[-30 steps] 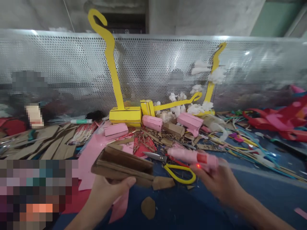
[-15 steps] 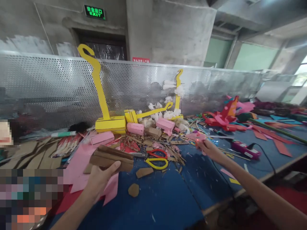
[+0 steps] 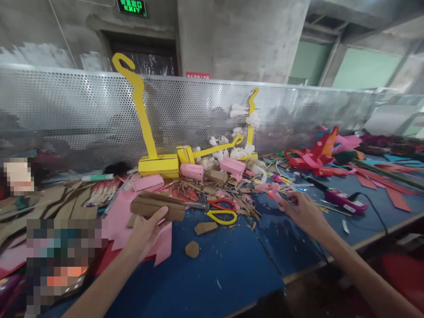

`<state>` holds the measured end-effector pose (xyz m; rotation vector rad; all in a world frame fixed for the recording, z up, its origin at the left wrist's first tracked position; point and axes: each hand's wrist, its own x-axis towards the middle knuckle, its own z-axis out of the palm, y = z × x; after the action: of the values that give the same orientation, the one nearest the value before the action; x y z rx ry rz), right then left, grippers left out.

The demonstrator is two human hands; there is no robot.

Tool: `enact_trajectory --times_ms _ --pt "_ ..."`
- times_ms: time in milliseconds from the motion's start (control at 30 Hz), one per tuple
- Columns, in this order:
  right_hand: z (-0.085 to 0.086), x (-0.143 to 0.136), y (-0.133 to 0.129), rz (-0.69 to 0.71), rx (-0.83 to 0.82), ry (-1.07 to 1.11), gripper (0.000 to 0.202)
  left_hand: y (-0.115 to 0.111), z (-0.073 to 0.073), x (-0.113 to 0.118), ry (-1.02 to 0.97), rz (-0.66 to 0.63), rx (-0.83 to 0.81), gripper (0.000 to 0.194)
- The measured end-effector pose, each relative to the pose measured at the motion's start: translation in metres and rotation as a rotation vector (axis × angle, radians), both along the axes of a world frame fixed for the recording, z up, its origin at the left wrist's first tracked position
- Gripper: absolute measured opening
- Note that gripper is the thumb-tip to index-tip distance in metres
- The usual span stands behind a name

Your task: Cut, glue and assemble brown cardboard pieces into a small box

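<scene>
My left hand (image 3: 150,232) grips a long folded cardboard box (image 3: 157,206), thumb on its upper side and fingers beneath. To the right, my right hand (image 3: 301,212) is closed with its fingertips at the handle of a pink glue gun (image 3: 270,191), which shows a small red light. The gun's nozzle points left. Between the hands lie scissors (image 3: 221,216) with one red and one yellow handle, close to the box's right end. Small cardboard pieces (image 3: 205,228) rest on the blue table in front of them.
Yellow hooked shapes on block bases (image 3: 158,165) stand along a perforated metal screen (image 3: 185,115). Pink blocks (image 3: 192,171) and cardboard scraps (image 3: 243,201) fill the middle. A purple tool (image 3: 346,201) with a black cord lies at right. Pink sheets (image 3: 121,218) lie under the left forearm's side.
My right hand has shifted back along the glue gun, so more of its handle shows. The left hand still holds the cardboard box, and the whole view has shifted slightly.
</scene>
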<state>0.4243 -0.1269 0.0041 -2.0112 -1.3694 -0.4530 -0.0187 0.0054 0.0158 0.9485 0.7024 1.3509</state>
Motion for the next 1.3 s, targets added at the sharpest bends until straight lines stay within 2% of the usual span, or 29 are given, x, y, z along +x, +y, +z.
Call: enact_trajectory --times_ms 67,167,200,267,367,500,600,700,800,933,1133,1300 --pt "0.009 -0.037 -0.020 0.110 -0.013 0.011 0.028 0.000 0.001 0.000 -0.010 0.011 -0.015 0.052" --pt "0.026 -0.115 -0.036 0.625 -0.194 0.039 0.017 0.000 0.001 0.001 -0.030 -0.004 -0.043 0.049" --pt "0.032 -0.142 -0.036 0.744 -0.269 0.027 0.016 0.000 0.001 0.000 -0.032 -0.006 -0.049 0.048" --pt "0.041 -0.186 -0.025 0.890 -0.370 -0.048 0.016 0.000 0.000 0.000 -0.034 -0.012 -0.054 0.046" --pt "0.045 -0.219 0.008 0.927 -0.483 -0.142 0.020 0.000 -0.001 -0.002 -0.045 -0.029 -0.044 0.044" --pt "0.041 -0.214 0.054 0.886 -0.495 -0.103 0.014 0.000 0.002 -0.004 -0.057 -0.041 -0.025 0.045" --pt "0.036 -0.204 0.072 0.932 -0.513 -0.041 0.014 0.000 0.005 -0.005 -0.053 -0.049 -0.006 0.046" --pt "0.036 -0.202 0.079 0.969 -0.502 0.083 0.016 -0.001 0.007 -0.006 -0.035 -0.042 0.027 0.044" --pt "0.043 -0.205 0.085 0.971 -0.413 0.251 0.011 -0.002 0.009 -0.007 -0.001 0.002 0.072 0.042" --pt "0.049 -0.210 0.096 1.016 -0.289 0.519 0.025 -0.005 0.012 -0.006 0.088 0.085 0.142 0.046" --pt "0.036 -0.211 0.102 1.089 -0.202 0.833 0.040 -0.011 0.016 0.001 0.269 0.134 0.206 0.046" --pt "0.030 -0.203 0.101 1.132 -0.177 0.903 0.036 -0.010 0.011 -0.001 0.279 0.132 0.165 0.046"
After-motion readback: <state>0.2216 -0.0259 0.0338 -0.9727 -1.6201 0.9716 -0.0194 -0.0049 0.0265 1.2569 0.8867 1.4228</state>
